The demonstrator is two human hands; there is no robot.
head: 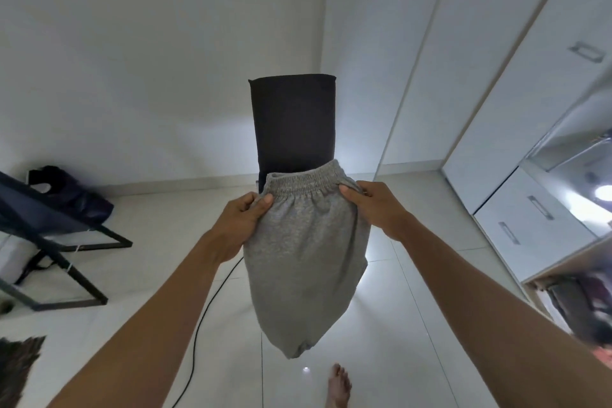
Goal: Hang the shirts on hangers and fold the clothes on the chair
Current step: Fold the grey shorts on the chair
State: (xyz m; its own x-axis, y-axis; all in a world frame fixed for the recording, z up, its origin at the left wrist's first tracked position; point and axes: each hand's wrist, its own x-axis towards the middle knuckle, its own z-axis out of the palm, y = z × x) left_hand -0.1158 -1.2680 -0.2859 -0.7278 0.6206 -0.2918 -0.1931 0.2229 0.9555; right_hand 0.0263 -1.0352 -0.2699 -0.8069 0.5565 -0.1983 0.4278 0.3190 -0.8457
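A pair of grey sweat shorts (304,255) hangs in the air in front of me, elastic waistband up. My left hand (243,219) pinches the left end of the waistband, thumb in front. My right hand (374,205) grips the right end. Behind the shorts stands the chair (293,119), of which only the dark upright backrest shows; the shorts hide its seat.
A black metal-framed rack (66,242) with a dark bag (71,195) stands at the left. White wardrobe doors and drawers (530,219) line the right. A black cable (202,318) runs across the tiled floor. My bare foot (339,386) is at the bottom.
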